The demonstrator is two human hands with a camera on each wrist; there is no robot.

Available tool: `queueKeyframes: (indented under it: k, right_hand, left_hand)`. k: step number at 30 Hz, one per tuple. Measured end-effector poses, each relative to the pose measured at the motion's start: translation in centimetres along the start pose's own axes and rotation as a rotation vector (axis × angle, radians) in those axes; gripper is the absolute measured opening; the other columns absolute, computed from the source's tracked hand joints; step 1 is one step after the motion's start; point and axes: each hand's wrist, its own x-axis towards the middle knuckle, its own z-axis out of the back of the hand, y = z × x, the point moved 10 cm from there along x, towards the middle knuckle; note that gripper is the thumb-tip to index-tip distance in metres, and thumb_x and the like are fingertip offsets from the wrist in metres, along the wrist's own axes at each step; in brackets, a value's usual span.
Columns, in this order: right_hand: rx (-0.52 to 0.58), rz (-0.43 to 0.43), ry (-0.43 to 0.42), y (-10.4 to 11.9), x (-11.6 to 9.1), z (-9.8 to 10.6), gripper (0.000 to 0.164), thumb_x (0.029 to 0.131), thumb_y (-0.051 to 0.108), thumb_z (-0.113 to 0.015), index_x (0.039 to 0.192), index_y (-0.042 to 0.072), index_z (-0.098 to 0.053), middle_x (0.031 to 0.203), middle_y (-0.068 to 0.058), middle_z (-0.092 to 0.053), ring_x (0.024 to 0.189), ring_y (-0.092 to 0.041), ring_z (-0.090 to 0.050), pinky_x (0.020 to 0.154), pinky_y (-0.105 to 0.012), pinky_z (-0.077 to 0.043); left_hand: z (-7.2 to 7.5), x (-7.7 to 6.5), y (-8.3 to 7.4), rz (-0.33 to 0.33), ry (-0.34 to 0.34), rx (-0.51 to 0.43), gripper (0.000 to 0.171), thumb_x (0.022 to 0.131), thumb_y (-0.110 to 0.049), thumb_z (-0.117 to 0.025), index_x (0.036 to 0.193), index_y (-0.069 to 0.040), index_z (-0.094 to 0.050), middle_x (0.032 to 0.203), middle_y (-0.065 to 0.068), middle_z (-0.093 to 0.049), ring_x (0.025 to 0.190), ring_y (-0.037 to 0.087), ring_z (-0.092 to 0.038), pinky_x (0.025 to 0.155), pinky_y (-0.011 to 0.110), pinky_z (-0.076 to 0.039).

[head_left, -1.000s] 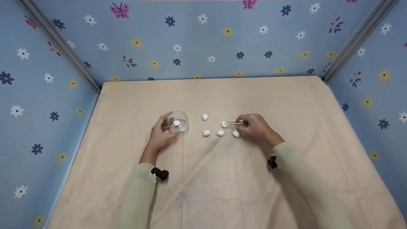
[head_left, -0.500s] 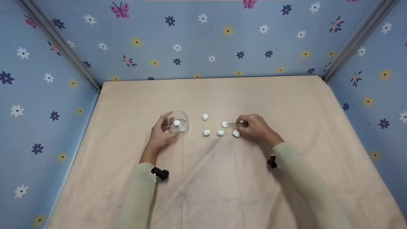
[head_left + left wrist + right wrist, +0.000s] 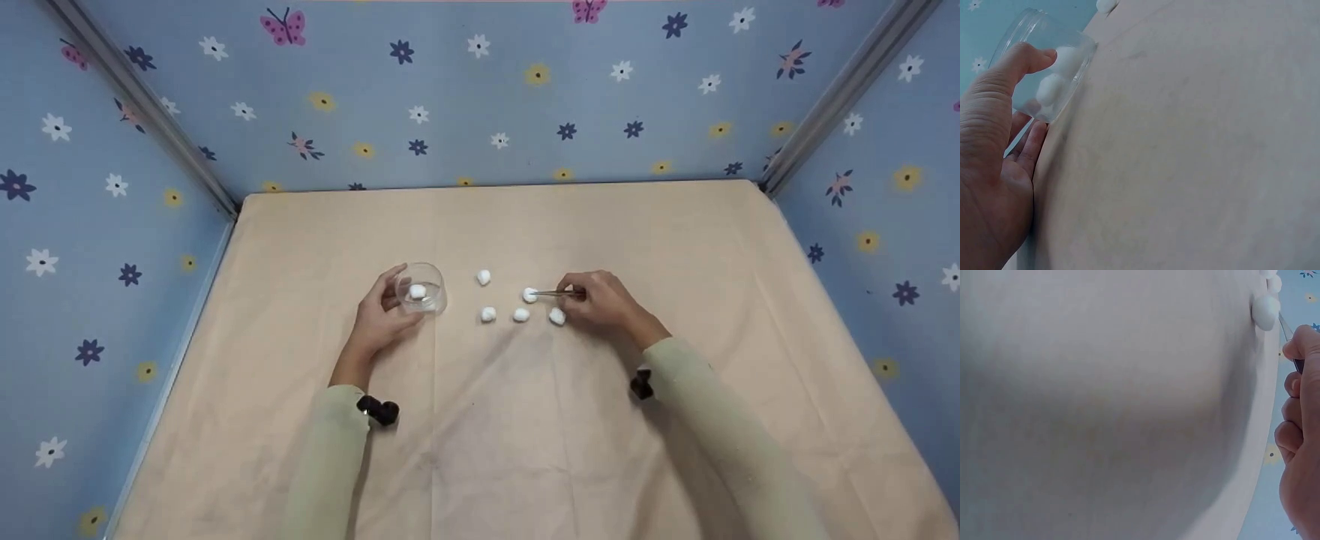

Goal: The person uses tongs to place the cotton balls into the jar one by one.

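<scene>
Curled hands (image 3: 379, 319) (image 3: 602, 300) grip a clear jar (image 3: 433, 300) (left) and tweezers (image 3: 553, 293) (right).

White balls (image 3: 520, 315) block passage right of the cup (image 3: 433, 288); room behind them

In the head view we see the left arm (image 3: 322, 465), in a pale green sleeve, rising from the bottom edge left of centre and leaning slightly right. Past a bare wrist (image 3: 352, 365), the left hand (image 3: 384, 319) curves into a C facing right, gripping; in the left wrist view we find its thumb (image 3: 1024, 59) bent across the upper left, fingers (image 3: 1033, 143) below. The right arm (image 3: 735, 442), sleeved alike, slants up and left from the bottom edge, right of centre. The right hand (image 3: 600, 296) points left near mid-frame, pinching; the right wrist view shows us 3 lower fingers (image 3: 1289, 436) folded at the right edge.
</scene>
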Motion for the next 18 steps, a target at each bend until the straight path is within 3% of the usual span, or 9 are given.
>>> queueKeyframes:
  k: [12, 18]
  right_hand:
    - [0.027, 0.064, -0.110, 0.6, 0.4, 3.0, 0.015, 0.098, 0.008, -0.073, 0.110, 0.006, -0.083, 0.085, -0.015, -0.078, 0.072, -0.018, -0.055, 0.071, -0.034, -0.045]
    - [0.016, 0.076, -0.116, 1.0, 0.8, 3.5, 0.016, 0.098, 0.007, -0.073, 0.111, 0.006, -0.083, 0.083, -0.017, -0.077, 0.072, -0.018, -0.054, 0.070, -0.034, -0.044]
  left_hand:
    - [0.0, 0.0, 0.2, 0.014, 0.010, 0.019, 0.095, 0.090, 0.003, -0.086, 0.173, -0.018, -0.044, 0.167, 0.021, -0.057, 0.146, 0.040, -0.061, 0.131, 0.050, -0.049]
    - [0.1, -0.1, 0.0, -0.002, 0.012, 0.010, 0.095, 0.090, 0.004, -0.086, 0.173, -0.016, -0.044, 0.168, 0.023, -0.057, 0.147, 0.042, -0.060, 0.131, 0.052, -0.048]
